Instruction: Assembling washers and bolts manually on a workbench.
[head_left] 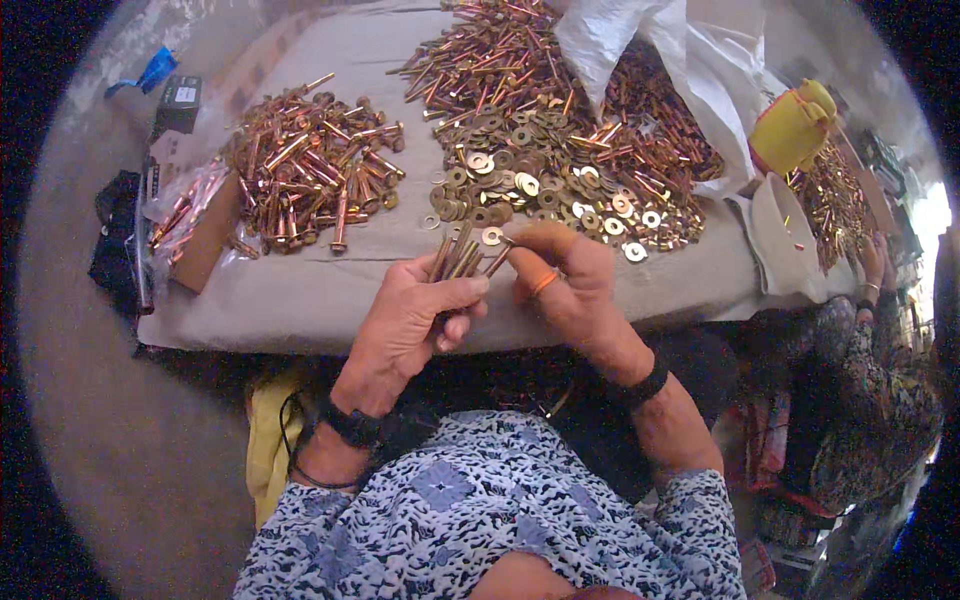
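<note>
Over the near edge of the cloth-covered table, my left hand (pixel 408 312) is closed around a bunch of brassy bolts (pixel 455 258) that point up and away. Close beside it, my right hand (pixel 572 285), with an orange band on one digit, pinches a single bolt (pixel 497 261) near the bunch. Just beyond both hands spreads a heap of flat washers (pixel 505 172), some shiny, some dull. A pile of bolts with nuts or washers on them (pixel 310 170) lies to the left. Farther back is a larger heap of long bolts (pixel 490 62).
At the left edge stand a cardboard box (pixel 208 235), a clear bag of bolts (pixel 185 205) and a small dark box (pixel 177 103). A white sack (pixel 690 75) and a yellow container (pixel 793 128) are at the right. Another person's hand (pixel 873 262) is at the far right by more small hardware.
</note>
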